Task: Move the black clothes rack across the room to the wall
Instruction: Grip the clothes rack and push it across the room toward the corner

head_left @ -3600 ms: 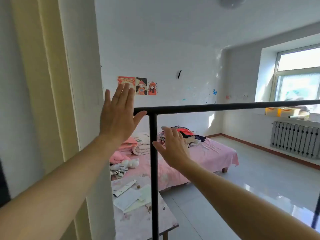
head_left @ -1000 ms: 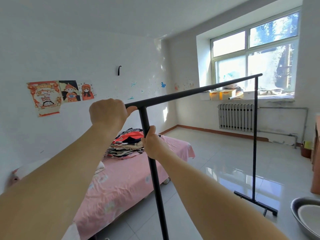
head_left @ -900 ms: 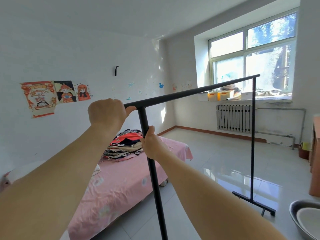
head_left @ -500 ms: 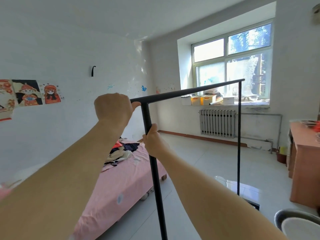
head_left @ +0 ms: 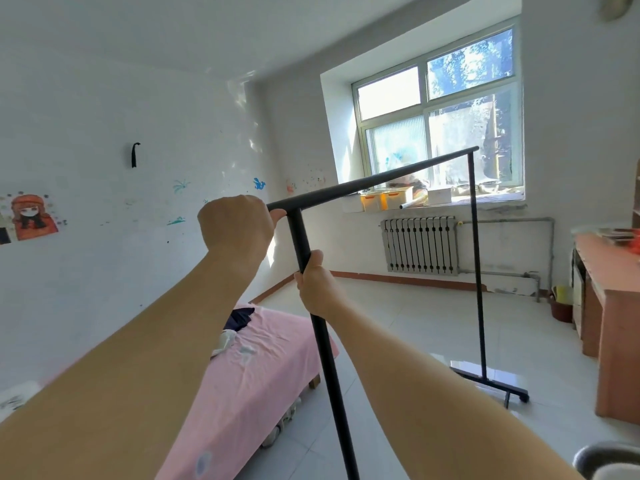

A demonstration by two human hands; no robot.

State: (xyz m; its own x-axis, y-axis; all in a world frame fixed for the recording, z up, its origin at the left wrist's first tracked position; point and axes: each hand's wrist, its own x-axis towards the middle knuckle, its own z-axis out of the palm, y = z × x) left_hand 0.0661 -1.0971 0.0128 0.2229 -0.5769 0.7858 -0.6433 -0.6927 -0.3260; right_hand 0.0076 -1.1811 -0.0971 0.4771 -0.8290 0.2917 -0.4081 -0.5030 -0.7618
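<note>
Bedroom, tiled floor [head_left: 398, 327] | rack [head_left: 374, 183] mid-room beside bed [head_left: 263, 358] | left hand [head_left: 237, 226] fingers clamped on top bar, right hand [head_left: 313, 282] fingers clamped on near post: 2 grips, likely for steering.

- Rack [head_left: 367, 183]: matt black metal tube.
- Floor [head_left: 408, 327]: glossy pale tiles.
- Bed [head_left: 256, 375]: pink cloth, creased.
- Desk [head_left: 613, 327]: smooth wood.
- Radiator [head_left: 419, 244]: ribbed metal.
</note>
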